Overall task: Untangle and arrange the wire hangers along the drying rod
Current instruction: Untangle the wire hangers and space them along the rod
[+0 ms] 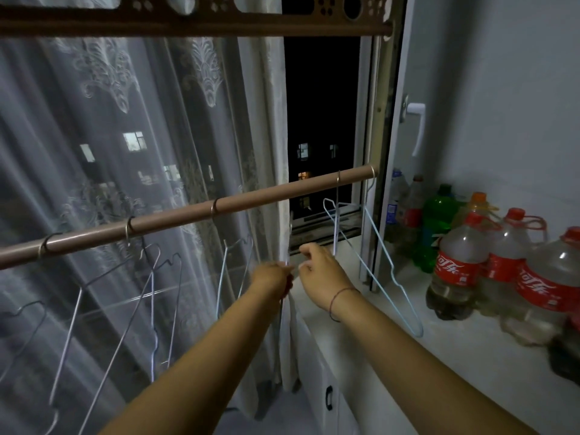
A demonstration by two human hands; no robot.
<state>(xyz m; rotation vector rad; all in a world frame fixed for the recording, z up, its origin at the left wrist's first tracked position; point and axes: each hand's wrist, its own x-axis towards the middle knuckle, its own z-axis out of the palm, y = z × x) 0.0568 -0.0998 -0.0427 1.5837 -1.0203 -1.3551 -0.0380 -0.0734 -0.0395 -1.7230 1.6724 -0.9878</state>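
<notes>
A brown drying rod (251,197) runs from lower left up to the window frame at right. Several wire hangers hang from it: grey ones (125,309) at the left, a pale one (221,277) in the middle, and pale blue ones (381,262) near the rod's right end. Below the rod's middle, my left hand (273,276) is closed on a thin wire hanger (284,301) that hangs down along the curtain edge. My right hand (323,271) is just to its right, fingers pinched near the same wire; whether it grips is unclear.
A sheer lace curtain (110,136) hangs behind the rod. Several plastic bottles (502,268) stand on the white ledge (439,356) at right. A window handle (419,127) juts out above them. A second rod (188,28) runs overhead.
</notes>
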